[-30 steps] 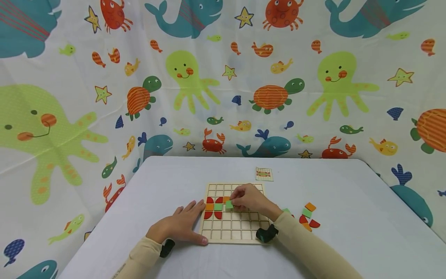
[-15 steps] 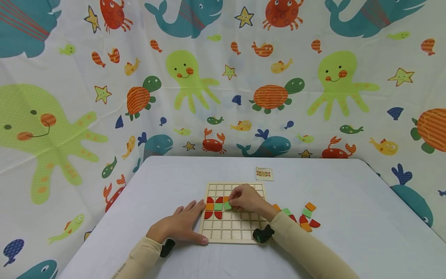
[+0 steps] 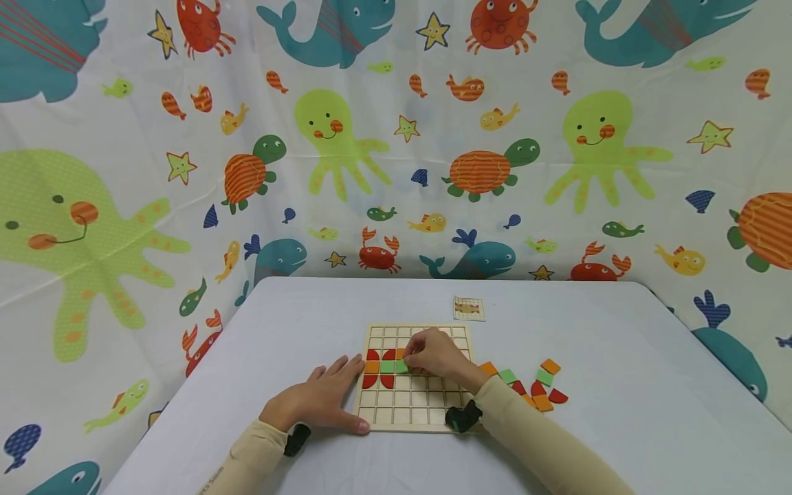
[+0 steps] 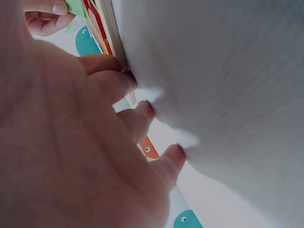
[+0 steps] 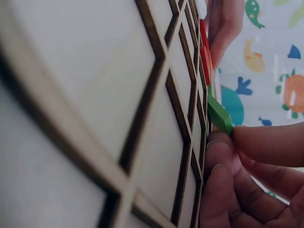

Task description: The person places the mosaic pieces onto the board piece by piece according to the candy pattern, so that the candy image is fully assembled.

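Note:
My right hand (image 3: 438,356) pinches a green square tile (image 5: 219,116) between thumb and fingers. In the right wrist view that tile is tilted, one edge down at the grid. The wooden grid board (image 3: 402,416) lies below, its left cells holding red quarter-round tiles (image 3: 369,381), an orange square tile (image 3: 372,367) and another green square tile (image 3: 387,367). Part of a further orange tile (image 3: 401,353) shows beside my right fingers. My left hand (image 3: 324,399) lies with fingers spread on the table, fingertips and thumb at the board's left edge.
Right of the board lie loose orange, green and red tiles (image 3: 544,378), some close to my right sleeve. A small pattern card (image 3: 469,309) lies behind the board on the white table (image 3: 619,357). A sea-animal curtain (image 3: 396,199) hangs behind the table.
My right hand has moved slightly left with the green tile, bringing it beside the other green tile. More loose tiles show past the right sleeve. My left hand has stayed in place.

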Available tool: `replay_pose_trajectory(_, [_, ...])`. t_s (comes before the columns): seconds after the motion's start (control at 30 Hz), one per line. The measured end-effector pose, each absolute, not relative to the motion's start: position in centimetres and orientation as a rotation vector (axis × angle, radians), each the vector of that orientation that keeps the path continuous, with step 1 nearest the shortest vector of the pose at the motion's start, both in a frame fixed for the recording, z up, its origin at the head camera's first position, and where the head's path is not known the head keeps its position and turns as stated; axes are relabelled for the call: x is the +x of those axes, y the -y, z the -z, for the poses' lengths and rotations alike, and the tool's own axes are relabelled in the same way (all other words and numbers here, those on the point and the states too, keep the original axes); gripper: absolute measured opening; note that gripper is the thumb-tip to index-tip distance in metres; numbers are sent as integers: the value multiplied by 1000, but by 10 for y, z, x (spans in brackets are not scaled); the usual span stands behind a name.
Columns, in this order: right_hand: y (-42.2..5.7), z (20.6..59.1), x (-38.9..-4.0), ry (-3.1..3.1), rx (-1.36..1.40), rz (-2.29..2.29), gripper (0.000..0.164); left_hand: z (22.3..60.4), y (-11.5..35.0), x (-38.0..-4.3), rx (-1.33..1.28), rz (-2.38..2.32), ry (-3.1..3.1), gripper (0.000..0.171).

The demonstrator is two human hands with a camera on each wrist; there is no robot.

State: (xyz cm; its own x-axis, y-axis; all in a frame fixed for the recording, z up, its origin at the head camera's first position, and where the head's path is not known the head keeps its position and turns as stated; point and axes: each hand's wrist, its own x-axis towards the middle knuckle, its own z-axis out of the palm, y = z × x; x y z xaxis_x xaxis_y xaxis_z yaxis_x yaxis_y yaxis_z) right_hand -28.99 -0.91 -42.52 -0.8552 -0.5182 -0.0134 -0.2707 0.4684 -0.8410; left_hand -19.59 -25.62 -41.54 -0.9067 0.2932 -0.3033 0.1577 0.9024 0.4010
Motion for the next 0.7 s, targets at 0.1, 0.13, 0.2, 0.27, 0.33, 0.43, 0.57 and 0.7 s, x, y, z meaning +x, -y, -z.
replay_pose_trajectory(0.1, [9,425,-289,-2477,-691,1314,8,415,256,-196,328,-520,-2709,120])
replay_pose_trajectory(0.13, [10,425,-289,-2481,-695,1309,8,415,256,-196,328,-517,-2710,120])
replay_pose_trajectory(0.2, [10,425,-288,-2492,-709,1300,7,415,255,-196,326,-514,-2714,120])
replay_pose_trajectory(0.27, [10,425,-288,-2504,-722,1291,7,415,255,-196,324,-514,-2716,120])
replay_pose_trajectory(0.33, [9,425,-288,-2518,-733,1279,6,415,255,-196,323,-514,-2717,120])
replay_pose_trajectory(0.43, [9,425,-287,-2538,-741,1263,6,415,255,-196,324,-513,-2716,120])
replay_pose_trajectory(0.57, [9,423,-286,-2562,-765,1241,5,416,255,-196,324,-514,-2719,120])
replay_pose_trajectory(0.7, [10,422,-286,-2577,-772,1221,5,416,255,-197,323,-520,-2720,120])
